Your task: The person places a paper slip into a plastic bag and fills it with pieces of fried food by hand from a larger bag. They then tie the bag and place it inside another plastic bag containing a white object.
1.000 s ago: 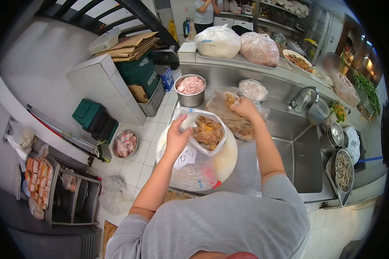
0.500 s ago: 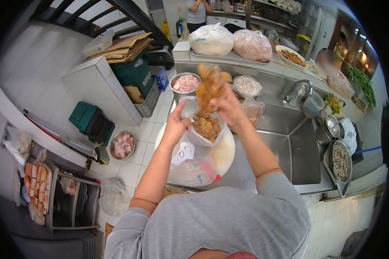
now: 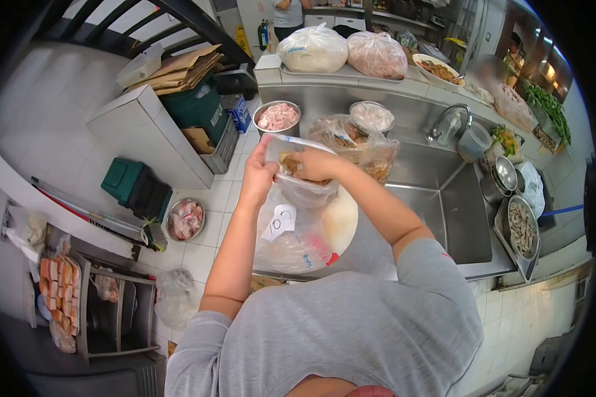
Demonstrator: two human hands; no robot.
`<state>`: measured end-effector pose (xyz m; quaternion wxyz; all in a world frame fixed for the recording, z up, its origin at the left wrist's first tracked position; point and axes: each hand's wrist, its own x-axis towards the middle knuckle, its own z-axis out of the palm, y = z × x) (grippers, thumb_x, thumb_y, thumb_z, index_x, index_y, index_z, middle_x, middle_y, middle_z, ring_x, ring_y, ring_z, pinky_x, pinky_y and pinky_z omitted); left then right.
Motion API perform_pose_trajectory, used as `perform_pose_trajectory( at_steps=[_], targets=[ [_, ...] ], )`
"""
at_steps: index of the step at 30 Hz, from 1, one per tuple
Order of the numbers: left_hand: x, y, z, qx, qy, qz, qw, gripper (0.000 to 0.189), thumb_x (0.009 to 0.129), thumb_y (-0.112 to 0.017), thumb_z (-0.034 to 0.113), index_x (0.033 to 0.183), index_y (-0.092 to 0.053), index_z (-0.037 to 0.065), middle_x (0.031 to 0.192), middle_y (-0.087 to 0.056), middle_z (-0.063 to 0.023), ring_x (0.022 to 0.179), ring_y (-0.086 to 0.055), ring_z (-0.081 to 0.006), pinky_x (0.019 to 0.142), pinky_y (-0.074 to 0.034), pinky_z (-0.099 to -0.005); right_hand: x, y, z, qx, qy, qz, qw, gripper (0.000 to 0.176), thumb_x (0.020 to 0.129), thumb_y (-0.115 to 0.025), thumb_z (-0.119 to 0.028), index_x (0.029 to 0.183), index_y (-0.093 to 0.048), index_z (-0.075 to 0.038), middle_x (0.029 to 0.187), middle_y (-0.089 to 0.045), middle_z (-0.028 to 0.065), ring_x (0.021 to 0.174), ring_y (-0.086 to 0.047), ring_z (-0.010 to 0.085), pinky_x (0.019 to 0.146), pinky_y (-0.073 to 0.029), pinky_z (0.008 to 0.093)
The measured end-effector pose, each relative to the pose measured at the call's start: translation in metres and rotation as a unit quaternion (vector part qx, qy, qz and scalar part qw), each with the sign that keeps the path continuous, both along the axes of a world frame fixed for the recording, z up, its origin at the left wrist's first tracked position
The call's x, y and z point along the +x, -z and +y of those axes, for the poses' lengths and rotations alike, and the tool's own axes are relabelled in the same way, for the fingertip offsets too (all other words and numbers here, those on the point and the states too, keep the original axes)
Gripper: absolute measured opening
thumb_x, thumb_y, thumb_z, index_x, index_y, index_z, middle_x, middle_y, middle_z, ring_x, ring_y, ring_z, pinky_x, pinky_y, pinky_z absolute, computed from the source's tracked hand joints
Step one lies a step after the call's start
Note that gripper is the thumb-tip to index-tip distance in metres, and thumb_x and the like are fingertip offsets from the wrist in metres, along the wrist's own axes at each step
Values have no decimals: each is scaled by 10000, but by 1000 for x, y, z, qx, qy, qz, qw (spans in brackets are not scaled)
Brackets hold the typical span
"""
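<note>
At the frame's centre, the person's left hand (image 3: 261, 169) gripped the rim of a translucent white plastic bag (image 3: 306, 193). The right hand (image 3: 316, 164), nearer the irregular brown food (image 3: 287, 161) inside, reached leftward to it, finger closure unclear. Just above, a round steel pot (image 3: 293, 127) held pink meat (image 3: 277, 115).

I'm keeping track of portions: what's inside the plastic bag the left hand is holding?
Brown food pieces show inside the plastic bag, beside the right hand that reaches in. That hand and the bag's cloudy wall cover whatever lies deeper.
</note>
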<state>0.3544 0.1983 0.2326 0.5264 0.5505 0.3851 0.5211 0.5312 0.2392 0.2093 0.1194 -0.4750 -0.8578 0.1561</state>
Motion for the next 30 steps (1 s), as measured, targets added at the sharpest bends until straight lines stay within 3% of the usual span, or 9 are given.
perform_pose_trajectory(
  at_steps=[4, 7, 9, 11, 13, 15, 17, 22, 30],
  targets=[
    [-5, 5, 2, -1, 5, -2, 1000, 698, 717, -475, -101, 1390, -301, -49, 1399, -404, -123, 622, -500, -74, 518, -421, -219, 39, -65, -17, -77, -46, 289, 953, 336, 813, -599, -252, 1058, -613, -23, 955, -637, 154, 881, -619, 221, 792, -490, 348],
    [-7, 10, 2, 0, 2, 9, 1000, 703, 720, -473, -97, 1397, -292, -42, 1367, -433, -122, 614, -495, -69, 517, -424, -219, 75, -38, 27, -107, 94, 410, 901, 305, 816, -597, -269, 909, -652, 17, 865, -670, 170, 721, -616, 312, 712, -511, 352],
    [-4, 11, 1, 19, -10, -5, 1000, 709, 718, -461, -91, 1404, -287, -34, 1322, -473, -127, 602, -484, -57, 516, -429, -216, 87, -6, 57, -49, 181, 159, 969, 266, 828, -565, -211, 847, -662, 36, 847, -667, 190, 737, -637, 324, 708, -518, 370],
    [-5, 14, 1, 16, -7, -4, 1000, 718, 718, -463, -88, 1410, -287, -16, 1341, -458, -123, 604, -486, -55, 515, -431, -219, 99, 65, 105, 68, 104, -171, 977, 245, 812, -563, -190, 830, -680, 25, 875, -662, 218, 804, -651, 338, 725, -520, 380],
    [-4, 16, 0, 9, -5, 2, 1000, 719, 723, -467, -88, 1414, -297, 11, 1333, -465, -115, 602, -491, -59, 519, -434, -223, 109, 116, 131, 16, 142, -138, 980, 253, 808, -558, -204, 886, -692, -5, 953, -643, 241, 894, -641, 352, 772, -509, 404],
    [-4, 14, -2, 9, -9, 14, 1000, 713, 734, -475, -90, 1416, -319, 47, 1298, -494, -104, 595, -499, -67, 528, -440, -230, 104, 104, 114, -36, 254, -44, 965, 274, 809, -564, -227, 928, -689, -15, 1002, -637, 236, 929, -629, 357, 807, -495, 421],
    [-10, 24, 5, -19, 12, 92, 996, 717, 741, -485, -74, 1422, -329, 91, 1076, -594, -73, 590, -501, -64, 535, -449, -234, 106, 108, 115, 22, 318, -15, 948, 309, 847, -496, -258, 992, -675, -52, 1049, -641, 195, 990, -614, 344, 855, -467, 456],
    [-2, 17, -4, 4, 15, 31, 999, 721, 747, -527, -21, 1424, -346, 145, 751, -595, -24, 526, -484, -79, 519, -445, -244, 127, 139, 146, 36, 305, -22, 951, 295, 832, -498, -238, 1010, -669, -77, 1066, -635, 189, 996, -610, 335, 878, -462, 439],
    [1, 20, -5, -14, 22, 33, 999, 702, 746, -527, -46, 1413, -348, 83, 719, -558, -5, 545, -477, -53, 519, -437, -222, 142, 139, 143, -33, 319, -131, 938, 730, 758, -601, -446, 1336, -379, -58, 1291, -450, 298, 1166, -474, 429, 1000, -374, 458]
  ],
)
